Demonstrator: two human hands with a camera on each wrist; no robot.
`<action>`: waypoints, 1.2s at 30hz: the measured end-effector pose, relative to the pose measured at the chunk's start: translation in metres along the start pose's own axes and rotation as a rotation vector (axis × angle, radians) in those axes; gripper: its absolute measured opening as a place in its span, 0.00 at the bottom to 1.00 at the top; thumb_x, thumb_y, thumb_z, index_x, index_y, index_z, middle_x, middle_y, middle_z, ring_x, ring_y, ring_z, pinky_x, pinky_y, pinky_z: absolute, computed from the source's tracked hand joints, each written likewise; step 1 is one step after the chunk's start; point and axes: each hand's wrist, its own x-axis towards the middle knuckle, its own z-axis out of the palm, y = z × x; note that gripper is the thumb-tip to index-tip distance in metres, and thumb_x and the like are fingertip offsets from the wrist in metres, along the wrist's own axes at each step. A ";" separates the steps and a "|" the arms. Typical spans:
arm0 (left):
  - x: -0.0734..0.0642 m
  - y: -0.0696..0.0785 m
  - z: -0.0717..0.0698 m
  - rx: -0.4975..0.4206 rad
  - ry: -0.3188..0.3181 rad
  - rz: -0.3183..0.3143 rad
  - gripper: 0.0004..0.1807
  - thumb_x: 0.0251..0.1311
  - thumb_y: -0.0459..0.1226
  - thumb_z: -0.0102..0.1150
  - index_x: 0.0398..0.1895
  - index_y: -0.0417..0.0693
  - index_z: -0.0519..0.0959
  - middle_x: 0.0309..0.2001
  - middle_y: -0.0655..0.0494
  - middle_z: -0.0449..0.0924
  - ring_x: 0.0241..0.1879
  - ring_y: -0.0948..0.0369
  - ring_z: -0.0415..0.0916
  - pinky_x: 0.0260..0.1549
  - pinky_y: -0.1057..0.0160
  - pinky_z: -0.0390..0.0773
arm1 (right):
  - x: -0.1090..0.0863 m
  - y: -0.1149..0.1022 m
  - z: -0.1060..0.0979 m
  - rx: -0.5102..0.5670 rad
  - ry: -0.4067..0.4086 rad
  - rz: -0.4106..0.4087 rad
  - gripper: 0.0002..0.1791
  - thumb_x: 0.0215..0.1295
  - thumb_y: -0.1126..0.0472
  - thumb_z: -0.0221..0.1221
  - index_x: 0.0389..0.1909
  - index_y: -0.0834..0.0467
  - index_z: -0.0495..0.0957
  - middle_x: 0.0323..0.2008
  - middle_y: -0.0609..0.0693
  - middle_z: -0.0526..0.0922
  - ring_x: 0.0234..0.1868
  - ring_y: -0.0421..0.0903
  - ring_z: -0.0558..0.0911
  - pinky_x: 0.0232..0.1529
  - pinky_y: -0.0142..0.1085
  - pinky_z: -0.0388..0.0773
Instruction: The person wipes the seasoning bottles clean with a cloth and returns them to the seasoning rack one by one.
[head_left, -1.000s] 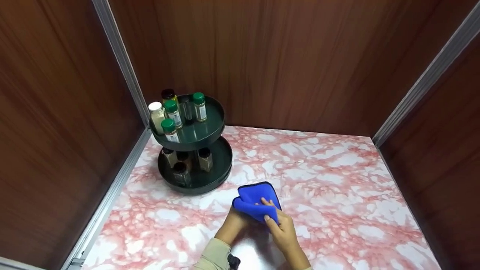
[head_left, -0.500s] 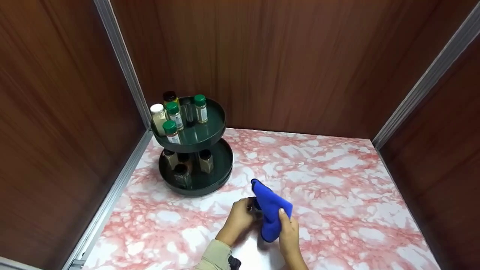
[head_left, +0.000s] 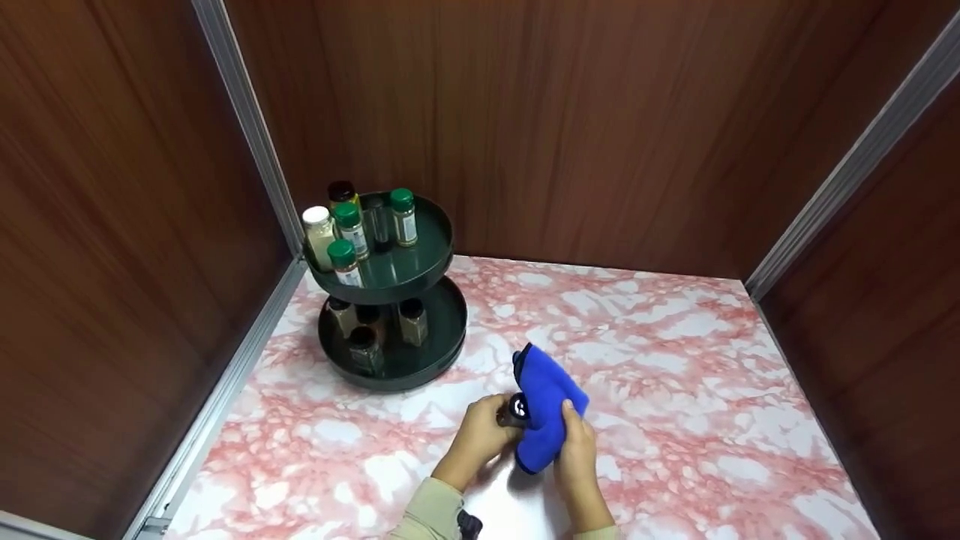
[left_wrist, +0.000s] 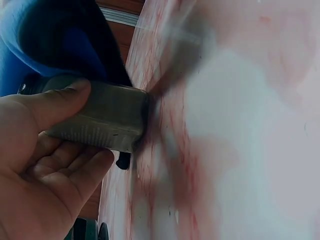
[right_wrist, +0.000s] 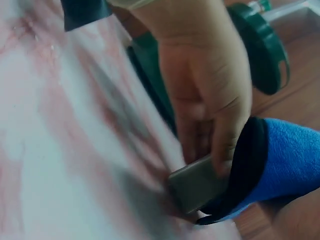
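My left hand grips a square-sided spice jar with a dark cap, thumb on one side and fingers on the other. In the head view the jar lies tilted, its cap towards the right. A blue cloth with black edging is in my right hand, the thumb on top of it. The folded cloth overlaps the cap end of the jar. In the right wrist view the jar's base sticks out past my left fingers, beside the cloth's black edge.
A dark two-tier round rack stands at the back left. Green-capped jars, a white-capped bottle and others fill its upper tier; several dark-capped jars stand below. Wooden panels wall in the marbled red-and-white table.
Drawn back from around the jar, the spread cloth is now folded in my right hand. The jar, first hidden by the cloth, shows in my left hand with its cap visible.
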 end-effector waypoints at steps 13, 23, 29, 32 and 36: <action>-0.001 -0.002 -0.004 -0.020 -0.008 -0.020 0.22 0.42 0.29 0.78 0.45 0.49 0.86 0.36 0.64 0.84 0.35 0.67 0.74 0.38 0.64 0.76 | -0.010 -0.016 -0.005 -0.183 0.033 0.106 0.30 0.79 0.47 0.48 0.57 0.73 0.76 0.39 0.53 0.88 0.38 0.42 0.85 0.45 0.34 0.81; 0.000 0.000 -0.001 0.023 -0.001 0.033 0.22 0.41 0.28 0.75 0.43 0.48 0.86 0.33 0.64 0.83 0.34 0.68 0.74 0.39 0.66 0.76 | 0.006 -0.013 0.007 -0.028 0.026 0.018 0.26 0.80 0.51 0.48 0.55 0.71 0.77 0.40 0.51 0.88 0.41 0.42 0.86 0.48 0.34 0.82; -0.001 0.000 -0.001 -0.015 -0.015 -0.005 0.25 0.41 0.28 0.76 0.49 0.45 0.86 0.39 0.62 0.86 0.37 0.68 0.76 0.41 0.65 0.78 | 0.006 0.009 -0.002 -0.146 0.061 0.104 0.28 0.79 0.48 0.49 0.56 0.71 0.78 0.39 0.50 0.88 0.39 0.40 0.85 0.46 0.31 0.80; -0.001 -0.001 -0.001 -0.034 -0.027 -0.018 0.25 0.42 0.27 0.76 0.49 0.44 0.86 0.39 0.63 0.86 0.37 0.68 0.76 0.41 0.65 0.78 | -0.004 0.003 -0.005 -0.161 0.073 0.132 0.28 0.78 0.48 0.49 0.56 0.72 0.77 0.38 0.52 0.88 0.38 0.42 0.85 0.45 0.34 0.81; -0.001 0.000 0.000 -0.044 -0.027 -0.021 0.23 0.42 0.27 0.76 0.46 0.47 0.86 0.38 0.64 0.85 0.36 0.68 0.75 0.40 0.65 0.77 | -0.011 -0.018 -0.004 -0.164 0.078 0.116 0.30 0.78 0.47 0.49 0.57 0.73 0.76 0.38 0.54 0.88 0.37 0.45 0.86 0.44 0.37 0.82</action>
